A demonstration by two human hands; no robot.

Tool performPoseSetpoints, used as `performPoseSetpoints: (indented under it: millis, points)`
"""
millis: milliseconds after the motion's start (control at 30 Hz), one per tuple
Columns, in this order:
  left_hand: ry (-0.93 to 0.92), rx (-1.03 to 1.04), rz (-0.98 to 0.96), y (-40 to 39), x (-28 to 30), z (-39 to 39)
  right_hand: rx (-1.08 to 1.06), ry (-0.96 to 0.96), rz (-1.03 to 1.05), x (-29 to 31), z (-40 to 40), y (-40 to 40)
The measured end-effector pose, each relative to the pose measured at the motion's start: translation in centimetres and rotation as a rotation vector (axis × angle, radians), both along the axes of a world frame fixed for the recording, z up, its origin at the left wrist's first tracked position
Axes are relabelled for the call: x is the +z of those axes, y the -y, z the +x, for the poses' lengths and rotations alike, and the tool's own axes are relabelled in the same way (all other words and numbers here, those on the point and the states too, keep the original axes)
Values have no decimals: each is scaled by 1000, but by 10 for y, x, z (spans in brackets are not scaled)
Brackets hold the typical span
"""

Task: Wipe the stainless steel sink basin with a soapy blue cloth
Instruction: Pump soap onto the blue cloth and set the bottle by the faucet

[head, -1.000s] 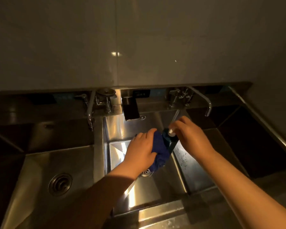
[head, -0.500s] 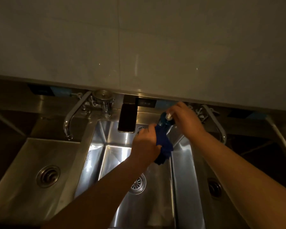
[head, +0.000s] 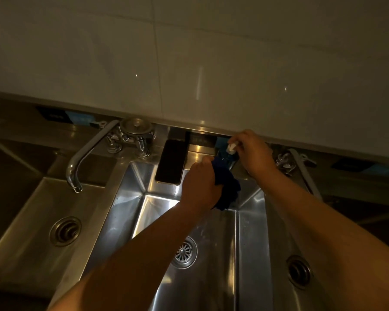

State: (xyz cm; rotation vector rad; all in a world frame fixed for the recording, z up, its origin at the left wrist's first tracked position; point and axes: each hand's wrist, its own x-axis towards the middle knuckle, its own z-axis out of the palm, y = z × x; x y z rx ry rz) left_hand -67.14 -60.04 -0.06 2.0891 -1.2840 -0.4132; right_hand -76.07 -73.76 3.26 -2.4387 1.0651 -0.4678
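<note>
Your left hand (head: 200, 185) grips the blue cloth (head: 227, 189). Just beyond it, your right hand (head: 254, 153) holds the soap bottle (head: 228, 157).

Commercial kitchen: three steel sink basins (head: 126, 212), taps (head: 85, 153), tiled wall (head: 189, 63)

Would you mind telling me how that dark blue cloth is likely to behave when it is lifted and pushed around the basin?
The dark blue cloth looks floppy: it bunches and droops below the left hand gripping it. It seems light, held easily in one hand. On the smooth stainless steel sink basin it would probably slide readily.
</note>
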Motion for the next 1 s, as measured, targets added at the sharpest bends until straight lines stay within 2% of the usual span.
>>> performPoseSetpoints:
  millis: [133, 233, 433, 700, 867, 1000]
  points:
    - [-63, -16, 34, 9, -3, 2, 4, 45, 58, -2, 4, 7]
    - [-63, 6, -22, 19, -7, 3, -22, 80, 117, -5, 9, 10]
    - [-101, 9, -42, 33, -7, 0, -267, 295, 462, -5, 19, 12]
    - [-106, 71, -81, 47, -10, 0, -405, 545, 834, -9, 20, 20]
    - [-98, 109, -85, 47, -11, -1, -441, 570, 963, -9, 24, 24]
    - [-73, 111, -80, 46, -13, -2, -432, 540, 942, -4, 24, 23]
